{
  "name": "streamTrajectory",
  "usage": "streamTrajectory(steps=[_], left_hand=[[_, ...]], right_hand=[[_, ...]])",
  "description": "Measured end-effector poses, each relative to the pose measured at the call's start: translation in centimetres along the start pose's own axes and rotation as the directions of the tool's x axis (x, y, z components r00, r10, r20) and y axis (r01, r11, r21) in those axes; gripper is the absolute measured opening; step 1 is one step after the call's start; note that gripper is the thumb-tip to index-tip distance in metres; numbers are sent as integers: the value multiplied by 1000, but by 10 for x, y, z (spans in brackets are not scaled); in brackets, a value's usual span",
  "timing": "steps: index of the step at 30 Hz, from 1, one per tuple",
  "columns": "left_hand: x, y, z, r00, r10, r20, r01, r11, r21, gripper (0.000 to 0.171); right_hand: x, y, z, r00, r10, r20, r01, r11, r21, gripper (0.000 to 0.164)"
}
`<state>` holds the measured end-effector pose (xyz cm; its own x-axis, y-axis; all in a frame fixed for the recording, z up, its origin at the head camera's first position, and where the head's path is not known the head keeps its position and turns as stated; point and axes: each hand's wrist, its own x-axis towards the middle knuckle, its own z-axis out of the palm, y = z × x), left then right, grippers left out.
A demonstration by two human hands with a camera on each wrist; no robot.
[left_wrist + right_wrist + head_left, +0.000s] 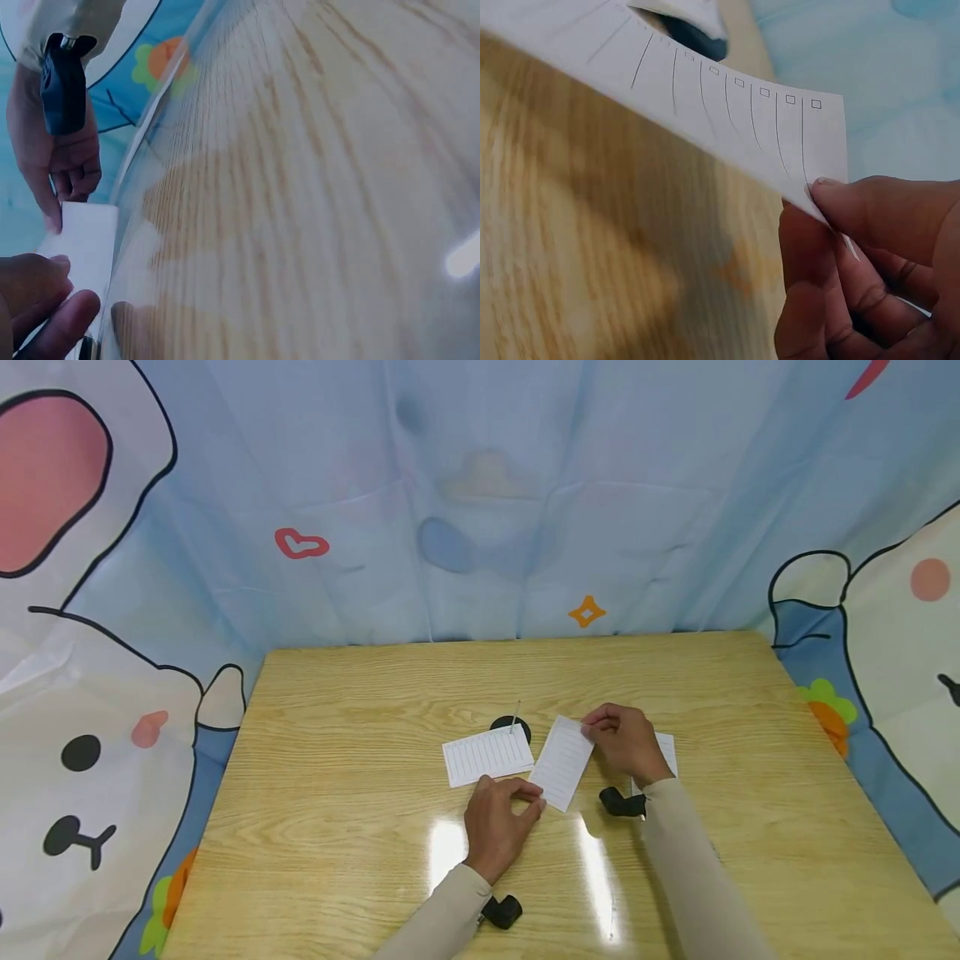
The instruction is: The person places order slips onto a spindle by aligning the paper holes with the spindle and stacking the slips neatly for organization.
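A white checklist sheet (561, 763) with ruled lines and small boxes is held slanted between my two hands. My right hand (624, 742) pinches its upper right edge between thumb and fingers; the right wrist view shows the sheet (765, 127) bending there. At the lower edge, my left hand (498, 825) pinches the same sheet with thumb and forefinger. Left of it lies another lined sheet (483, 757), its top right corner over a black round base (502, 723) with a thin upright spike (517, 713). Whether the spike pierces that sheet I cannot tell.
A further white sheet (666, 752) lies partly hidden behind my right wrist. Black wrist devices (621, 802) hang at both cuffs. The wooden table (337, 710) reaches back to a printed blue curtain (480, 527), with curtains on both sides too.
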<state>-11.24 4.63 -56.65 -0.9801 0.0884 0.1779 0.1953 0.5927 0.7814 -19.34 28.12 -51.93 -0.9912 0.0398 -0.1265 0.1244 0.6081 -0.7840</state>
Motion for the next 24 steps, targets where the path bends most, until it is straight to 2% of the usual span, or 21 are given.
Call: streamTrajectory(steps=[7, 11, 15, 20, 24], left_hand=[[2, -6, -7, 997, -14, -72, 4, 992, -130, 10], [4, -8, -10, 992, -30, -121, 7, 982, -189, 12], [4, -6, -12, 989, -63, -133, 27, 967, -254, 11], [5, -3, -14, 989, -63, -133, 14, 939, -344, 8], [6, 0, -17, 985, -46, -165, -22, 923, -385, 5]], right_hand=[[-6, 2, -8, 999, 20, 28, -24, 986, 167, 23], [-8, 4, -8, 998, 57, 35, -64, 967, 248, 27], [-12, 1, -5, 995, 98, 19, -99, 945, 312, 29], [-18, -6, 3, 989, 147, -4, -133, 902, 410, 29], [-22, -12, 12, 983, 184, -13, -156, 863, 481, 27]])
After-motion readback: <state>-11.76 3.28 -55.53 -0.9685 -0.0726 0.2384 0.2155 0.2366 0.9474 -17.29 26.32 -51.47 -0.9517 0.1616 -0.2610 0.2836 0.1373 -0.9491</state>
